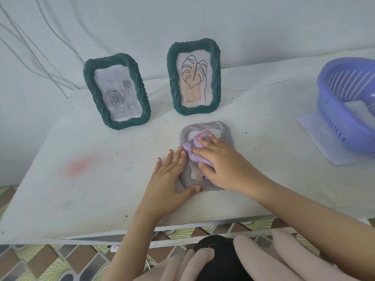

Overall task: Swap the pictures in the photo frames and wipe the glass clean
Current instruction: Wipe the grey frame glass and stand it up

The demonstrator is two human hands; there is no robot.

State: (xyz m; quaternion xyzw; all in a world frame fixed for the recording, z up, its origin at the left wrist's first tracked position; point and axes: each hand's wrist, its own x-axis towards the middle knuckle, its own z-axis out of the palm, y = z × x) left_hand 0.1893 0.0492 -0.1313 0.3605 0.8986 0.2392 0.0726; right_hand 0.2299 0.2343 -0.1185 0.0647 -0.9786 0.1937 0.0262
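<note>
Grey frame (205, 157) flat on table (81, 189), long axis away from viewer. Right hand (221, 165) palm-down, pressing lilac cloth (194, 147) onto glass. Left hand (172, 175) spread flat, bracing frame's left edge. Two green frames (116, 91) upright behind.

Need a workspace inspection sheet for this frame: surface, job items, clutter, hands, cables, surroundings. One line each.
Surface: white table, scuffed, with a pink stain at left.
Job's things: two green frames stand upright at the back, rose picture frame and leaf picture frame; a grey frame lies flat at the front with a purple cloth on it.
Clutter: purple basket on a white sheet, far right.
Hands: left hand flat, bracing the grey frame's left edge; right hand pressing the cloth onto it.
Cables: thin grey cables run along the wall at left.
Surroundings: pale wall; patterned floor below.
</note>
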